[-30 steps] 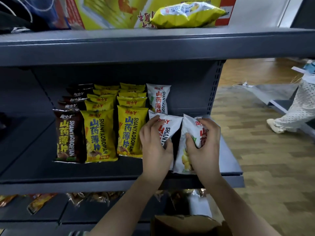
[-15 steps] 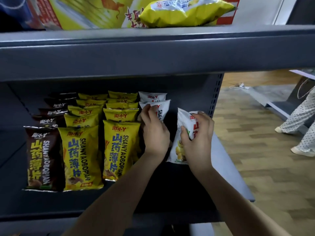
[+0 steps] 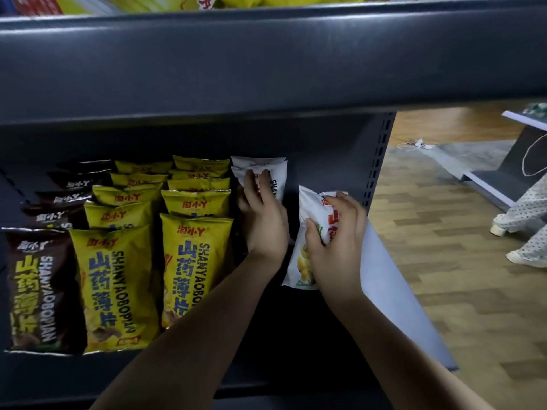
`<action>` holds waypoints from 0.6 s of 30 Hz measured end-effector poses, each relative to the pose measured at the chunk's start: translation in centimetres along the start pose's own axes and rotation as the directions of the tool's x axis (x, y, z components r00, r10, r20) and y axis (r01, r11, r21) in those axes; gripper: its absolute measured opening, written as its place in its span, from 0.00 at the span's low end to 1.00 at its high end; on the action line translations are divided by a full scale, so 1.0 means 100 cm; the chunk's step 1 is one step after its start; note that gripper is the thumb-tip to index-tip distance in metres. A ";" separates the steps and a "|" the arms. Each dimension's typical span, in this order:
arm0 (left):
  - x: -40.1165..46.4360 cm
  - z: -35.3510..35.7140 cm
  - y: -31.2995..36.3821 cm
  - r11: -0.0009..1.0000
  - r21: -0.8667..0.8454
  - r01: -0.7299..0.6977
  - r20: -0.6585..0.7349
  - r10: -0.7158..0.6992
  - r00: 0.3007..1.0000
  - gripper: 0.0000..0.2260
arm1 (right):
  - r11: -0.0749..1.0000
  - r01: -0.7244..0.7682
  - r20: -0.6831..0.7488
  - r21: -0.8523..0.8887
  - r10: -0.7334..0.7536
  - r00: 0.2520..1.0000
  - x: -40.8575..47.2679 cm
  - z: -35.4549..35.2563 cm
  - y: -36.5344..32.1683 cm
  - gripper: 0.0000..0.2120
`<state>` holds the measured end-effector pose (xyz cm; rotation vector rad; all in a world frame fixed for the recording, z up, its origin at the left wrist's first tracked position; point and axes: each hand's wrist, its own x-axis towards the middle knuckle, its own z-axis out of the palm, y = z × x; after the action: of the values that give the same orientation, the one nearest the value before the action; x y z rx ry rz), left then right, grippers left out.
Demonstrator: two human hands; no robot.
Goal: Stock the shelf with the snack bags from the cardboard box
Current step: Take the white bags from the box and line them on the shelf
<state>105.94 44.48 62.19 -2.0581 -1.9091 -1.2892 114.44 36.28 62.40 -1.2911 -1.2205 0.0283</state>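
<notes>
Snack bags on the shelf, by colour

The shelf (image 3: 393, 294) carries three white bags: two stacked at the back (image 3: 278, 179) and one nearer the front (image 3: 313, 232). Yellow bags (image 3: 115, 285) fill two rows, about five visible in each. Brown bags (image 3: 32, 288) form one row, about five showing, the rearmost too dark to count surely.

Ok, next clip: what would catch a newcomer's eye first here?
Probably the two bare hands mid-shelf: the left hand presses on the white bags at the back, while the right hand holds a white snack bag in its grip further right. Next, the yellow bags and brown bags in rows at left.
</notes>
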 end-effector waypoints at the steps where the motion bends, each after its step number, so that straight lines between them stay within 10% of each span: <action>1: -0.001 0.002 -0.003 0.998 0.055 -0.025 0.007 0.024 1.000 0.25 | 1.000 -0.003 0.003 -0.001 0.003 1.000 0.000 0.000 0.000 0.20; 7: -0.004 0.003 -0.005 0.990 0.135 -0.043 0.036 0.038 0.999 0.28 | 1.000 0.014 0.008 -0.018 -0.013 1.000 -0.002 0.002 0.000 0.20; 10: -0.009 -0.004 -0.002 0.994 -0.111 -0.015 0.000 0.015 1.000 0.25 | 1.000 0.018 0.020 -0.007 -0.018 1.000 -0.003 0.004 0.003 0.20; 13: -0.020 -0.027 0.001 0.818 -0.564 0.116 0.021 -0.126 0.992 0.19 | 0.999 0.039 0.028 0.028 -0.039 0.999 -0.003 0.009 0.003 0.20; 18: -0.039 -0.058 0.015 0.501 -0.761 0.412 0.224 -0.392 0.892 0.17 | 0.998 0.055 0.042 0.032 -0.056 0.998 -0.005 0.030 -0.006 0.18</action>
<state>104.61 37.79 64.36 -1.8979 -2.1335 -2.6725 111.84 37.82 61.92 -1.2352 -1.2873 0.0346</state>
